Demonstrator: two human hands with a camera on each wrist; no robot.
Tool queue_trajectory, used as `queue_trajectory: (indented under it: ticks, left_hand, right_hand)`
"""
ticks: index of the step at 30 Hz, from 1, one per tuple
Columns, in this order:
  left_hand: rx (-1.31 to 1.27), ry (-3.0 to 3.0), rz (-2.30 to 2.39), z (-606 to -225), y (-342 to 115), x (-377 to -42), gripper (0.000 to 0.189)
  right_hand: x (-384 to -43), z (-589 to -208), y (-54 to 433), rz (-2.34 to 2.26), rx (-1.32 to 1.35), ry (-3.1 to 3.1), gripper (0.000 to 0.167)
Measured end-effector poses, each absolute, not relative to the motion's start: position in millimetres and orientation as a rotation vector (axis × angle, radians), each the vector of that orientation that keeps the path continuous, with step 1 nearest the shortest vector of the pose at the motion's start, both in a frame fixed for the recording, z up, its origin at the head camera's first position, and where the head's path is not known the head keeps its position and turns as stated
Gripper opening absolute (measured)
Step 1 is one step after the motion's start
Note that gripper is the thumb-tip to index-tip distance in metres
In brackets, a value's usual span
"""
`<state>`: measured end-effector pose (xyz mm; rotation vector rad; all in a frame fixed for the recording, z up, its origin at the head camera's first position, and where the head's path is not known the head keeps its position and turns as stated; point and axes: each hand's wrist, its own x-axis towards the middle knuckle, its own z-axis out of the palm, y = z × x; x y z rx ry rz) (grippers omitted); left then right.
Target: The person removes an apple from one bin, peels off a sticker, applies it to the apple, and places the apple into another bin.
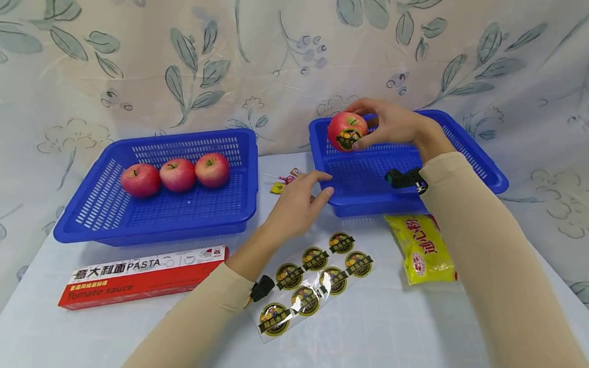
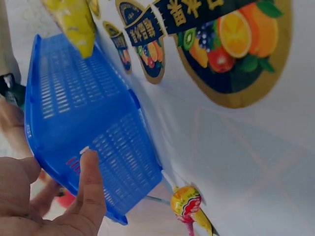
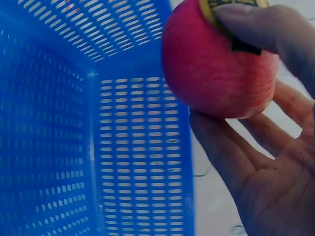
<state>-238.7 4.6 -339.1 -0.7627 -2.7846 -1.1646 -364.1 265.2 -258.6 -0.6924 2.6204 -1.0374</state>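
Note:
My right hand (image 1: 391,124) grips a red apple (image 1: 346,127) over the far left part of the right blue basket (image 1: 336,209). A round black-and-gold fruit sticker (image 1: 349,140) is on the apple's front, and in the right wrist view my thumb lies on that sticker (image 3: 211,12). My left hand (image 1: 298,203) holds nothing; its fingers reach toward the near left rim of the same basket, loosely extended. Below my left hand lies a clear sheet of round fruit stickers (image 1: 313,300). Beneath the apple in the right wrist view show the slotted walls of the basket (image 3: 93,147).
At left, another blue basket (image 1: 177,232) holds three apples (image 1: 178,174). A red-and-white pasta box (image 1: 144,275) lies before it. A yellow packet (image 1: 423,249) lies in front of the right basket. Between the baskets are a lollipop (image 1: 287,179) and small wrapped sweets (image 1: 277,188).

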Motion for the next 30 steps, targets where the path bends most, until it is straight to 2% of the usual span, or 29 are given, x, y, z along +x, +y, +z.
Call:
queue_trajectory:
  ticks: [4, 11, 20, 30]
  left_hand:
    - [-0.784, -2.805, -1.154, -337.1, 1.5, -240.2, 0.053]
    - [-0.78, -2.878, -1.117, -335.8, 0.4, -238.2, 0.061]
    - [-0.822, -2.883, -1.031, -333.4, 2.0, -236.2, 0.062]
    - [-0.801, -2.9, -1.002, -334.8, 0.9, -235.7, 0.062]
  right_hand:
    - [-378.5, -270.5, 260.9, -0.973, -0.573, 2.61, 0.083]
    - [-397.8, -294.4, 255.9, -0.881, -0.483, 2.522, 0.083]
    - [-403.2, -308.8, 261.5, -0.814, -0.366, 2.452, 0.083]
    - [-397.4, -299.9, 254.0, -0.682, -0.348, 2.496, 0.092]
